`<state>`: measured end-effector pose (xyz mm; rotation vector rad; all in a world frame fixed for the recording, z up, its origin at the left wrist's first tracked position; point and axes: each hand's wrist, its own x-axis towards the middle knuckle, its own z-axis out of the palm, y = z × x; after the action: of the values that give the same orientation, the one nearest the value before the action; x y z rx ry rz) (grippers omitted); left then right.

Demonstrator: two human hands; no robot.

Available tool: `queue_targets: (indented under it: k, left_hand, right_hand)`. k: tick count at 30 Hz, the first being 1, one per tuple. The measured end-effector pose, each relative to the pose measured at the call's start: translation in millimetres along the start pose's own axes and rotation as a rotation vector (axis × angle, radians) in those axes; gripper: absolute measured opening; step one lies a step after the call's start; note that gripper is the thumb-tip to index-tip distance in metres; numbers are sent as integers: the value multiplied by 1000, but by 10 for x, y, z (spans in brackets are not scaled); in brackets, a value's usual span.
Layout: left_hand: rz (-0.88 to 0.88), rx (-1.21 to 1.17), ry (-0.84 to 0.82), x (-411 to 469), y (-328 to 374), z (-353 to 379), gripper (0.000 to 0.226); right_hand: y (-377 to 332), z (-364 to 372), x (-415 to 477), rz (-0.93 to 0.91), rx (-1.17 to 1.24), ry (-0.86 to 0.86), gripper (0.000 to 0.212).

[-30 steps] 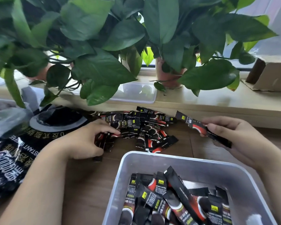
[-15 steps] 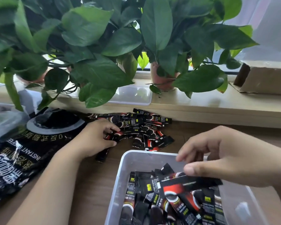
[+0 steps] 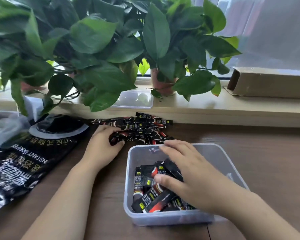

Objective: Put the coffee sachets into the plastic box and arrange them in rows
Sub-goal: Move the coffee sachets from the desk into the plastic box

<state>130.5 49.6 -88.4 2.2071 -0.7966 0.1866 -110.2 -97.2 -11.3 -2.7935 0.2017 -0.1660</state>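
Since half a second ago the right hand (image 3: 189, 174) has dropped from above the translucent rectangular plastic box (image 3: 220, 153) down into it, and the single sachet it pinched then is no longer between its fingers. Left hand (image 3: 100, 146) holds its place at the pile. Surroundings: brown wooden table (image 3: 267, 161) against a pale windowsill (image 3: 232, 108); on the sill, leafy green potted plants (image 3: 93, 40) whose leaves hang low over the far edge of the table, a clear plastic lid (image 3: 135, 99) partly behind a leaf, and a brown cardboard box (image 3: 267, 85) at right. Large black instant-coffee bag (image 3: 24, 161) lies flat at left, just beside the left forearm. Loose pile of black-and-red coffee sachets (image 3: 145, 127) sits between sill and box, its near edge close to the box's far rim. Boxed sachets (image 3: 151, 172) lie jumbled and overlapping in the left half, not in rows; the right hand and wrist cover those further right. Grip: right hand palm down, fingers spread and nearly straight, thumb resting on a sachet, nothing clasped. Left hand's fingers curl round a small bundle of sachets (image 3: 119, 137) at the pile's left edge.
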Motion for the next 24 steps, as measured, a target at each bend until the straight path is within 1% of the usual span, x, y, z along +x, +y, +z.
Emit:
queue_targets:
  k: [4,7,10,14,16,18,19,21,22,24]
  left_hand:
    - [-38,46,-6,-146,-51,-12,47]
    - [-55,72,68,-183,-48,7,40]
    - [-70,47,102,-168,-56,49,32]
    - [-35,12,135,-121,-64,78,22]
    - [-25,-7,158,-105,-58,66,18]
    - [-25,-33,187,-91,-50,52,18]
    - [-13,-29,207,-81,-44,52,21]
    - [30,-21,218,-70,-12,63,33]
    - [54,-25,182,-57,-1,73,42]
    - [78,11,23,20,14,90,61]
  right_hand:
    - [168,-20,62,-20,-30,52,72]
    - [337,-96,74,-10,-53,54,70]
    - [530,-193,100,18,-44,66,67]
    - [581,-341,182,49,-59,150,53]
    - [456,-427,281,3,-55,186,44]
    - [344,-495,469,-55,-23,164,35]
    - [318,-518,594,-66,2,135,29]
    - [317,-537,879,-57,19,56,21]
    - [343,-527,1037,-60,-16,15,21]
    - [395,-483,1337,-70,-107,-91,27]
